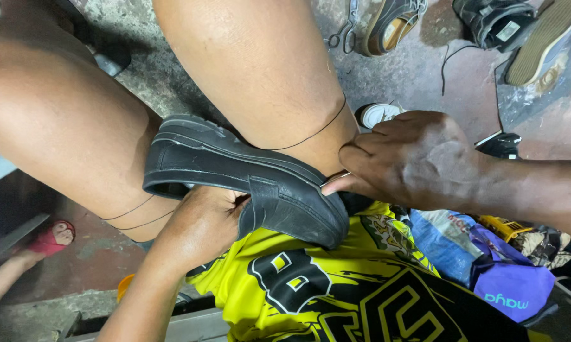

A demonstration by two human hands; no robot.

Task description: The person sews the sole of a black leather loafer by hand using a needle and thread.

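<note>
A black slip-on shoe (235, 171) lies on its side between my knees, its toe end over my yellow-and-black shirt (323, 285). My left hand (203, 218) grips it from below, fingers tucked into its opening. At the shoe's upper edge near my right knee, my right hand (412, 158) pinches a thin metal tool or needle (337, 177). A dark thread (311, 134) runs from there across my right knee, and more thread (133, 212) crosses my left leg.
Several other shoes lie on the stained concrete floor at the top right: a brown one (390, 25), a black one (494, 22), an upturned sole (545, 41). Scissors (342, 38) rest beside them. A blue-and-purple bag (488, 266) sits at my right. Another person's foot in a red sandal (51, 235) shows at the left.
</note>
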